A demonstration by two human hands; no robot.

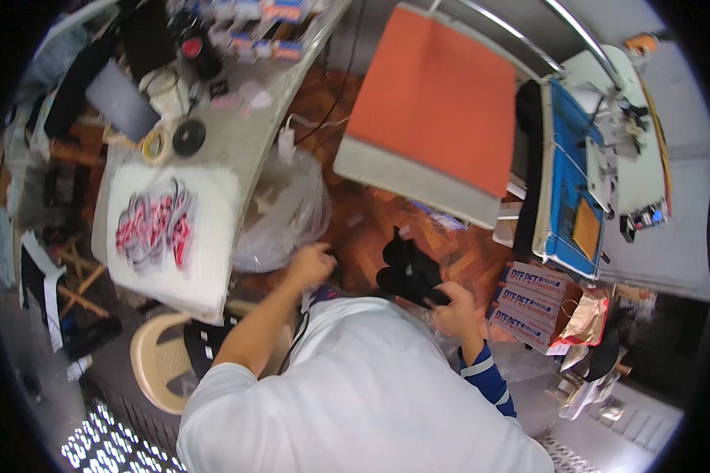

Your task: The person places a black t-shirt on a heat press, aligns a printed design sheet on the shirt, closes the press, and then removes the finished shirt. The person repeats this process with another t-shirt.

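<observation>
My right hand [454, 311] grips a bundle of black fabric [409, 266], which hangs over the wooden floor to the right of centre. My left hand [314, 262] is lower centre-left, beside a large clear plastic bag [280, 209]; its fingers are curled, and I cannot make out what, if anything, they hold.
A table [248, 158] bears a printed white sheet [126, 260], tape roll [156, 146] and clutter. An orange-topped surface [430, 94] stands ahead; a blue-topped station [572, 165] and labelled cartons [528, 307] are right. A beige plastic chair [150, 363] stands lower left.
</observation>
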